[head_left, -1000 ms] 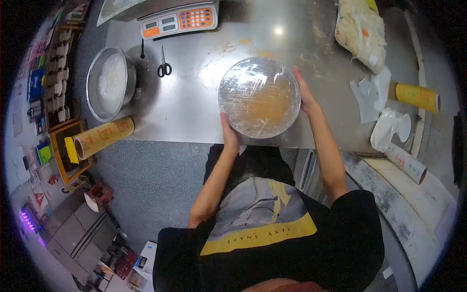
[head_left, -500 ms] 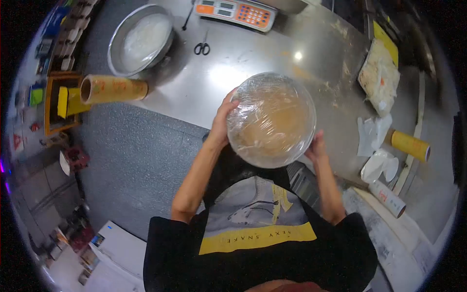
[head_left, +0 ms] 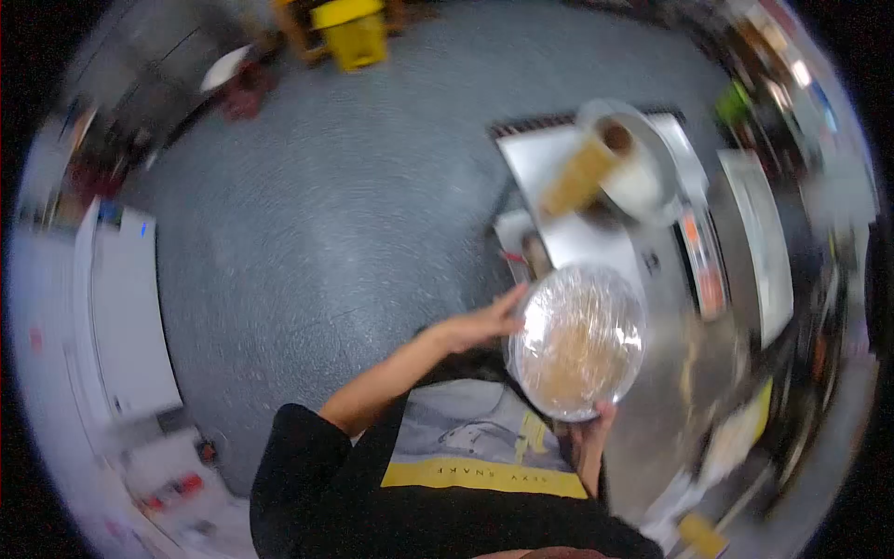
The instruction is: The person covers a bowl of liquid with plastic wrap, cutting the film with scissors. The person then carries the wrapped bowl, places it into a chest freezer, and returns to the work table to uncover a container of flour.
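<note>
A round metal bowl covered in clear plastic wrap is held up in front of my body, with something light brown showing through the shiny film. My left hand grips its left rim, fingers closed round the edge. At the bottom right of the bowl, my right hand holds the rim, its other fingers hidden beneath. Behind the bowl lies the steel worktable.
On the table stand a cardboard-cored film roll, a big metal bowl with white contents, and an orange-and-white scale. Grey floor spreads to the left. A white cabinet stands far left, a yellow bin at the top.
My body and view have turned left, away from the worktable, so the table now sits at the right. Both hands still carry the wrapped bowl, and the right hand has come under its near rim.
</note>
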The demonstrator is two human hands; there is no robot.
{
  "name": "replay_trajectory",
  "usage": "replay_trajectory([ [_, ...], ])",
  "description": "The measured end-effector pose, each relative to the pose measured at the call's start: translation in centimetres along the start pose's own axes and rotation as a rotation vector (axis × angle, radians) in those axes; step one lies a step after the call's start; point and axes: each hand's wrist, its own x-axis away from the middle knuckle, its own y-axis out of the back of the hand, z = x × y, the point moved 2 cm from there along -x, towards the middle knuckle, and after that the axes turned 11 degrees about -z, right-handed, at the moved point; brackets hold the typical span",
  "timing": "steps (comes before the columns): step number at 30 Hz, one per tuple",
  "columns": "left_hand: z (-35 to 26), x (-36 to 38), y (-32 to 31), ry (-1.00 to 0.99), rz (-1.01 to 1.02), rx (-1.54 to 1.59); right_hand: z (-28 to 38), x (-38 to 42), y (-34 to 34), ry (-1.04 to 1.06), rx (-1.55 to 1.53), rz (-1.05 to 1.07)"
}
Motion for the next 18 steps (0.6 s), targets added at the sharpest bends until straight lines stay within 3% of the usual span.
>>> replay_trajectory([
  [1,-1.4,2.3,1.4,0.011,-0.089,-0.016,-1.2,-0.6,-2.6,-0.004,0.065,0.029],
  [2,-0.6,2.8,3.9,-0.028,-0.110,0.160,-2.6,-1.0,-6.0,-0.055,-0.020,0.077],
  [3,-4.6,5.5,3.2,-0.071,-0.144,0.223,-2.7,0.2,-9.9,-0.095,0.004,0.043],
  [4,-3.0,5.7,7.0,-0.106,-0.228,0.181,-2.8,1.4,-13.7,-0.135,0.028,0.009],
  [5,-6.0,8.0,8.6,-0.128,-0.225,0.205,-2.3,2.2,-18.0,-0.133,0.162,-0.081],
  [7,-4.6,8.3,14.2,-0.150,-0.326,0.196,-5.8,-2.3,-20.2,-0.224,0.005,0.115],
  [8,-4.9,8.5,17.1,-0.201,-0.410,0.231,-6.7,-3.6,-23.7,-0.263,0.068,0.188],
  [13,-8.5,10.9,32.0,-0.167,-0.400,0.275,-11.5,-5.0,-42.5,-0.258,0.166,0.503],
  [14,-9.1,11.3,35.4,-0.205,-0.458,0.238,-13.2,-9.8,-43.0,-0.372,0.245,0.603],
  [17,-14.1,16.1,43.6,-0.181,-0.597,0.184,-16.7,-10.1,-54.4,-0.399,0.238,0.616],
  [18,-14.9,16.3,47.0,-0.257,-0.535,0.155,-17.6,-11.6,-57.1,-0.380,0.314,0.583],
])
